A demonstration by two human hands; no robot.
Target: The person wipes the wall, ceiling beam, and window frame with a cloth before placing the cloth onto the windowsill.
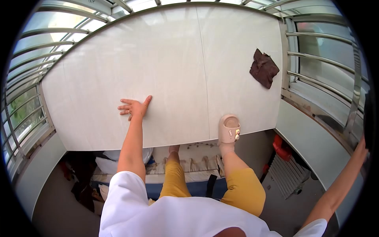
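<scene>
My left hand (135, 108) rests on the pale ledge (169, 71), its fingers spread and a ring on one of them. Nothing is held in it. At the far right edge, my right arm reaches up beside the window frame, and its hand is lost in the dark border of the view. A crumpled dark brown cloth (264, 69) lies on the right part of the ledge. One foot, in a pink clog (229, 129), is set on the ledge's near edge.
Metal bars (319, 57) line the windows around the ledge. Below it are a bed or padded bench (197, 175), a white bag (104, 165), a red object (282, 147) and a slatted grey rack (285, 175). My other leg stands lower, between them.
</scene>
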